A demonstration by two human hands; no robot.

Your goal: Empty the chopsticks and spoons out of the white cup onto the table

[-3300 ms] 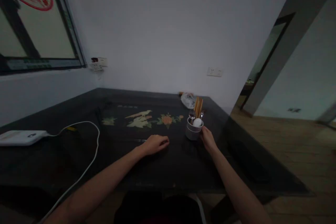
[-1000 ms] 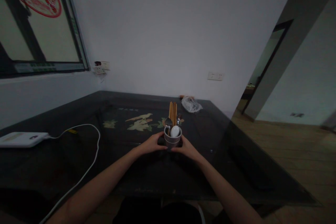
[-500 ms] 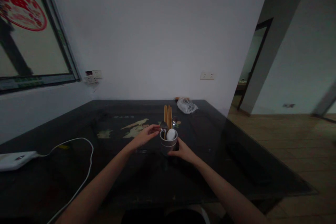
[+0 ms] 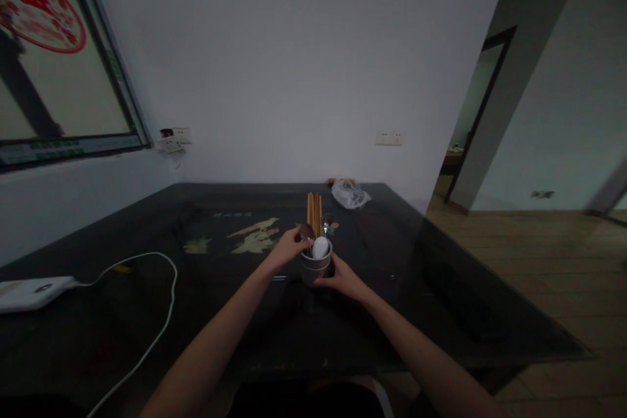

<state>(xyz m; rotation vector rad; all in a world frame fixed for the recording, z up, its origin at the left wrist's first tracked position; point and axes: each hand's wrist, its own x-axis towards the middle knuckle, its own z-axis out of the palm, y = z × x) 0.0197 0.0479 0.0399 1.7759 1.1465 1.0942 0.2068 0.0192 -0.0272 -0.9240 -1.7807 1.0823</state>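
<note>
A light grey cup (image 4: 316, 269) stands upright on the dark table, holding several wooden chopsticks (image 4: 314, 214), a white spoon (image 4: 320, 247) and two metal spoons. One metal spoon (image 4: 306, 231) leans at the cup's left side; the other metal spoon (image 4: 326, 222) rises behind the white one. My right hand (image 4: 343, 279) is wrapped around the cup's right side and lower front. My left hand (image 4: 290, 248) is at the left rim, its thumb and fingers closed on the left metal spoon just below its bowl. The fingertips behind that spoon are partly hidden.
The dark glossy table (image 4: 274, 346) reaches to the wall. A crumpled clear plastic bag (image 4: 350, 194) lies at its back edge. To the left is a white device (image 4: 34, 292) with a white cable (image 4: 171, 300) looping forward. A dark flat object (image 4: 463, 300) lies at right.
My left hand has moved right, from beside the cup onto the left metal spoon, and its fingers have closed. My right hand keeps its hold on the cup.
</note>
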